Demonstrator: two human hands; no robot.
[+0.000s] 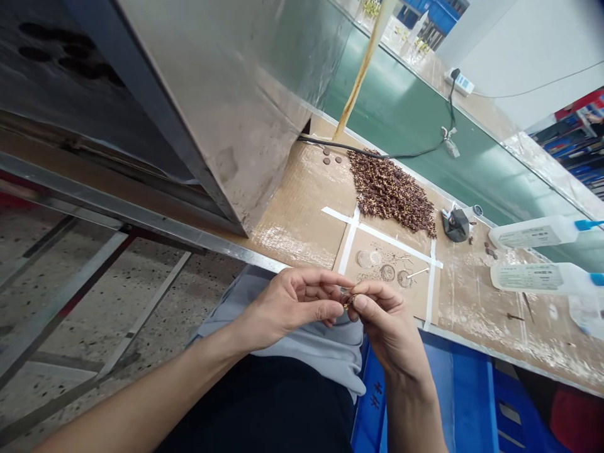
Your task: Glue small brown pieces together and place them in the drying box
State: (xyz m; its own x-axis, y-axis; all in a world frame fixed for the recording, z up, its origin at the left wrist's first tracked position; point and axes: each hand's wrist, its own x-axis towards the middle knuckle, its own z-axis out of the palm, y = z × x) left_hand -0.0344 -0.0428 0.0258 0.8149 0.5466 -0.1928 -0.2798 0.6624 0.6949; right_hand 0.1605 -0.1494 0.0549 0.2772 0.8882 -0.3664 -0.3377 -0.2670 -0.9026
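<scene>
My left hand (pixel 295 302) and my right hand (pixel 384 321) meet in front of my lap, just below the table's front edge. Both pinch one tiny brown part with metal legs (pixel 348 300) between thumbs and fingertips. A big heap of the same small brown parts (pixel 394 192) lies on the cardboard-covered table (pixel 302 207) further back. Right behind my hands, a square marked with white tape (pixel 352 234) holds small round discs (pixel 387 272) and loose bits.
A large metal housing (pixel 226 94) overhangs the table's left part. Two white squeeze bottles with blue caps (pixel 542 233) lie at the right. A black lump (pixel 455 224) sits beside the heap. A green conveyor belt (pixel 415 119) runs behind. A blue crate (pixel 453 390) stands below.
</scene>
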